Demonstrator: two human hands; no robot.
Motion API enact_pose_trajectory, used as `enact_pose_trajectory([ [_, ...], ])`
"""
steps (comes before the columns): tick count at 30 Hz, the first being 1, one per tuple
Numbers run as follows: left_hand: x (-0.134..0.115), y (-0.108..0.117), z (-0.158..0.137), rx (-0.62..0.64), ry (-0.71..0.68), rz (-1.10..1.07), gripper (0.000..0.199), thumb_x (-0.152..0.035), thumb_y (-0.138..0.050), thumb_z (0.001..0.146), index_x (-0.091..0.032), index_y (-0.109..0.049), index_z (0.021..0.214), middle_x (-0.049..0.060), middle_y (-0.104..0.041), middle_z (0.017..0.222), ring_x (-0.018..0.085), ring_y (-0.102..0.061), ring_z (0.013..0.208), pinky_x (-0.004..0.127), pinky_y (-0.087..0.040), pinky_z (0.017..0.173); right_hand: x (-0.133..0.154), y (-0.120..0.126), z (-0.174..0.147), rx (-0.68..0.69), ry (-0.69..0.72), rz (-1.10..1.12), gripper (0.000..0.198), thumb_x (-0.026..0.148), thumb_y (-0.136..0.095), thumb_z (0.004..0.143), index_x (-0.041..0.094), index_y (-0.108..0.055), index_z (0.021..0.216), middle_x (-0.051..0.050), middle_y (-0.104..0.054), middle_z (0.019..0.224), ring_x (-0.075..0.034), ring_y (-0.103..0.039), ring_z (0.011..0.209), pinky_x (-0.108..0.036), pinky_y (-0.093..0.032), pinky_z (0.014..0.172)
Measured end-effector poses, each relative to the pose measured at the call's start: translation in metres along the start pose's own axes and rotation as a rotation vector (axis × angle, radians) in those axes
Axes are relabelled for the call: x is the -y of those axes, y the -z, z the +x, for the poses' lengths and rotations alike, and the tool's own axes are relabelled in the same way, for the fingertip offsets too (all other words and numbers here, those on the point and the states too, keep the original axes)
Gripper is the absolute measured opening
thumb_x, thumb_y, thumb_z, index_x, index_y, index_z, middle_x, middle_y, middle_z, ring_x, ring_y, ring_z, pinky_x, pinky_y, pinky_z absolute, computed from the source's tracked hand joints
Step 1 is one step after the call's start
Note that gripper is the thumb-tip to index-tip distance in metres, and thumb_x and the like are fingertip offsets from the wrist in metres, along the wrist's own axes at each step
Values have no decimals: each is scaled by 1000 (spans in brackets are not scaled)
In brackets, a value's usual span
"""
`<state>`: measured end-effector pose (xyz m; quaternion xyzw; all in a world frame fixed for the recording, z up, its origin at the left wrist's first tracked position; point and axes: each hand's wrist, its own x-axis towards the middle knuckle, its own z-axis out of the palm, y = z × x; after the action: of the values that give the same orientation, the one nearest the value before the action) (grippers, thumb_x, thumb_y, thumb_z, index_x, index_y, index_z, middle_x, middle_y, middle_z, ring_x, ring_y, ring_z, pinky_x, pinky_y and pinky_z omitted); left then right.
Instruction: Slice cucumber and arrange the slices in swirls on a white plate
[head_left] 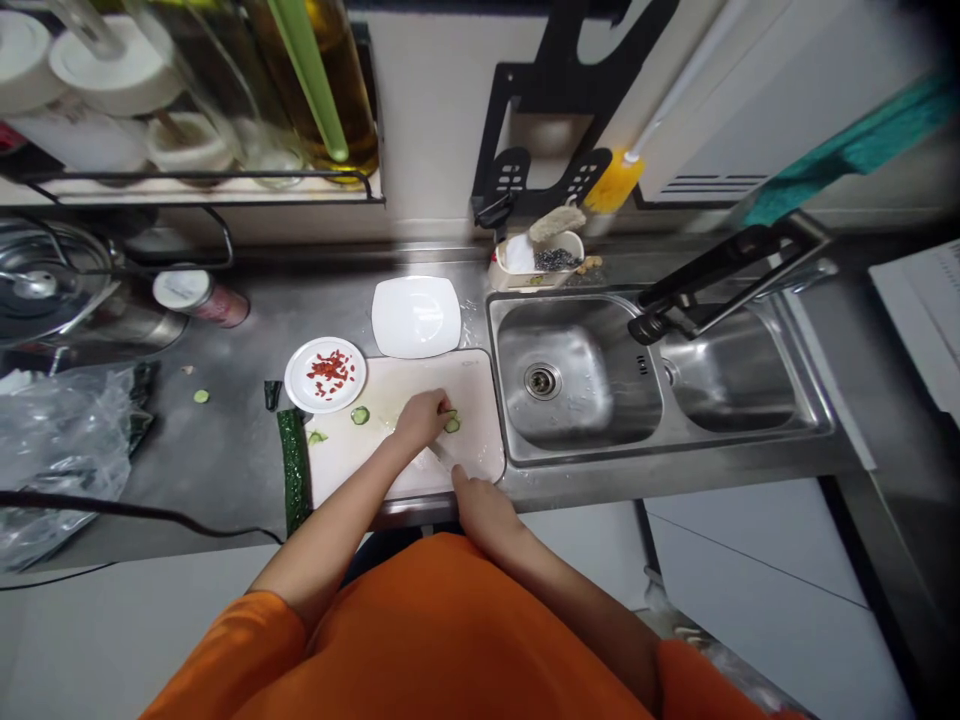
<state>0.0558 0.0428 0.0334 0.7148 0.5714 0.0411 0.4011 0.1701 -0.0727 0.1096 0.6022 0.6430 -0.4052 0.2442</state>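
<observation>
My left hand (424,416) is over the white cutting board (405,380), its fingers curled and closed on green cucumber slices (451,423) at the fingertips. My right hand (484,508), at the board's front edge, is wrapped round the handle of a knife, which the hand hides. The knife blade (441,456) points up and left towards the left hand. One round cucumber slice (360,415) lies apart on the board, with small green scraps (316,437) further left. A long dark green cucumber (294,470) lies along the board's left edge.
A white plate with red chopped bits (325,375) overlaps the board's far left corner. Behind stands a square white plate (417,316). The double sink (577,370) lies right, under a black faucet (675,290). A plastic bag (60,450) and cable (150,510) are left.
</observation>
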Motion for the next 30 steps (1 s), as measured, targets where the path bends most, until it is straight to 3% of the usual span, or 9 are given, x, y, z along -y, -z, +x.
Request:
enact_pose_trajectory([
  [5,29,31,-20,-79,22,-68,11,-19,-55,73,-20,-65,76,-2,-64,67,13,-56,63,23,-42,62,-4,-1,3,0,17,5,43,2,-30,84,15,-40,124,-16,-65,96,-25,-63,95,-33,-46,74],
  [9,54,57,-30,3,-64,-18,18,-17,-51,72,-20,-68,77,-1,-68,75,15,-60,70,24,-45,67,-7,-2,5,1,26,1,47,2,-30,83,16,-39,127,-14,-65,98,-26,-62,97,-32,-46,74],
  [12,62,64,-31,37,-173,41,22,-14,-50,72,-21,-68,82,2,-70,85,17,-62,80,26,-46,77,-7,-2,6,-2,29,-7,49,1,-30,82,16,-39,127,-14,-65,97,-26,-61,97,-31,-45,73],
  [16,64,50,-37,-127,-219,58,33,-12,-45,77,-19,-65,103,7,-67,104,19,-60,98,30,-44,90,-5,0,6,-14,11,-13,46,2,-32,83,15,-38,127,-14,-64,96,-26,-61,95,-31,-44,72],
  [20,70,20,-55,-355,13,116,29,-25,-52,81,-16,-62,106,11,-64,97,23,-58,94,35,-46,87,-3,3,6,-11,-10,-1,45,3,-34,84,15,-38,127,-14,-64,98,-25,-61,94,-30,-43,71],
  [24,74,-4,-65,-453,165,144,32,-34,-55,80,-15,-61,105,13,-61,96,26,-57,91,37,-46,84,-3,2,8,-30,-14,2,47,2,-34,83,16,-37,128,-13,-64,97,-24,-61,94,-29,-42,72],
  [30,76,-12,-56,-486,135,55,26,-25,-51,81,-16,-62,103,12,-61,95,24,-56,92,36,-45,86,-2,-1,10,-27,-21,0,40,5,-35,85,17,-40,123,-12,-63,95,-22,-61,94,-27,-42,70],
])
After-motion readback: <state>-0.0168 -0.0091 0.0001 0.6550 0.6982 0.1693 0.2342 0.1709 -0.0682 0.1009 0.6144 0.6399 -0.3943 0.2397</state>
